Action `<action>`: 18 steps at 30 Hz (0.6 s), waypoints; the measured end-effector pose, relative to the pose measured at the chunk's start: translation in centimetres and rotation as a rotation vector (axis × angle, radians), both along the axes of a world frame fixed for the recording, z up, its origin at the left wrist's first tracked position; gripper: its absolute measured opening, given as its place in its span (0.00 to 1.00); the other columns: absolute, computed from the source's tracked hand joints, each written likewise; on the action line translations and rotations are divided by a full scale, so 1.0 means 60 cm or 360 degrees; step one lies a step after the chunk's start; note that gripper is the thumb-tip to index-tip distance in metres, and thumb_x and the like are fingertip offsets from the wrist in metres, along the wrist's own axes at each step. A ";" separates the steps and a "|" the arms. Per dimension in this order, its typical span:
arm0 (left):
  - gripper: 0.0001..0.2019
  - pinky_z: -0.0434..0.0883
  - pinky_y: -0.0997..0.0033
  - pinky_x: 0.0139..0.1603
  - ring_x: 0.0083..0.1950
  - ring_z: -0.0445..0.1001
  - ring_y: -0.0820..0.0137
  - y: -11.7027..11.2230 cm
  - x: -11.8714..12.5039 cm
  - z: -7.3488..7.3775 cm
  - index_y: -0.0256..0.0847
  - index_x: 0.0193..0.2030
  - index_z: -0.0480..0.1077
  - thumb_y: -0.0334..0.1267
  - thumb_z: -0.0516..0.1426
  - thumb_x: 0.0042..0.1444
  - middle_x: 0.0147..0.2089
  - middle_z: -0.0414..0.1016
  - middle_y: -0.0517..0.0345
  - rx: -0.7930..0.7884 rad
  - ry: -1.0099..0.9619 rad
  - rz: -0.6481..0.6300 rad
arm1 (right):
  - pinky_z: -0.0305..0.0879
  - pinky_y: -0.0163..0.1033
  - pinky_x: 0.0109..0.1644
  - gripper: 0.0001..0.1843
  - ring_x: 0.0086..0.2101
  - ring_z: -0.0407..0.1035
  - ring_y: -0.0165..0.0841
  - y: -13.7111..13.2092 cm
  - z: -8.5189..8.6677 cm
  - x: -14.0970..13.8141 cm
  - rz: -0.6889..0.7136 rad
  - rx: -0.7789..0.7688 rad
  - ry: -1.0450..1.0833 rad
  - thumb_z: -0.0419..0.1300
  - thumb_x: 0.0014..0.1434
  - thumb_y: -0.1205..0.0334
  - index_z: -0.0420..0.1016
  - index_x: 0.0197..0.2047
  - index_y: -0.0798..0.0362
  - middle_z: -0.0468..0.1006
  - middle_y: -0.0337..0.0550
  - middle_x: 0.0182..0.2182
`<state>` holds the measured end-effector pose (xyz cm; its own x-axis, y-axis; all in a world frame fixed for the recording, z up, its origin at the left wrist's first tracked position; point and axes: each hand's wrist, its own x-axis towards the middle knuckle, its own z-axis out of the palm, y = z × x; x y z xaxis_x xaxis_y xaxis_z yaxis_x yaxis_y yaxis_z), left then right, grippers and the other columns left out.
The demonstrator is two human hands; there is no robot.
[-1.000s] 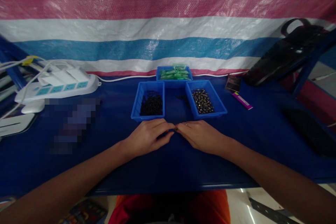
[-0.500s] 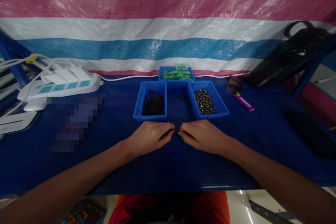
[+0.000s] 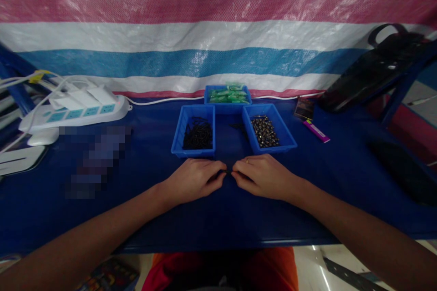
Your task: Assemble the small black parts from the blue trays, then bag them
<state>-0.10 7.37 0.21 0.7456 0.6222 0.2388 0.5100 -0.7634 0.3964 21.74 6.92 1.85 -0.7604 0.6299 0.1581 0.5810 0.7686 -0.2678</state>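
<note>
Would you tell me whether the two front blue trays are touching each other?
Apart: the head view shows a strip of blue table between the left tray and the right tray.

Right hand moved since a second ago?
No. The right hand stays just in front of the right tray, fingertips by the left hand.

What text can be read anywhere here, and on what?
No text reads here.
Dark packet by the purple stick: print too blurred.
White power strip: markings too small.
Patch on the table: pixelated, unreadable.
</note>
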 end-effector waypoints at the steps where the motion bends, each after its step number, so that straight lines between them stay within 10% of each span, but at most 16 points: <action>1: 0.07 0.66 0.78 0.29 0.26 0.71 0.75 0.000 0.000 0.000 0.38 0.42 0.68 0.34 0.51 0.61 0.27 0.71 0.63 -0.0003 -0.0023 0.0015 | 0.58 0.32 0.33 0.10 0.29 0.69 0.29 0.000 0.000 0.000 0.0004 -0.0020 -0.0026 0.51 0.64 0.63 0.69 0.32 0.55 0.75 0.40 0.26; 18: 0.09 0.68 0.78 0.32 0.30 0.73 0.76 -0.004 0.001 0.011 0.38 0.42 0.70 0.38 0.51 0.63 0.29 0.73 0.61 0.0068 -0.0139 -0.0086 | 0.60 0.32 0.35 0.09 0.31 0.70 0.29 0.003 -0.008 -0.003 0.0012 -0.0169 -0.0056 0.50 0.65 0.65 0.68 0.35 0.55 0.75 0.41 0.29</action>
<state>-0.02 7.11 0.84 0.7532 0.5692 0.3297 0.4325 -0.8062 0.4037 21.58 7.12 1.40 -0.7691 0.6360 0.0638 0.5859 0.7414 -0.3272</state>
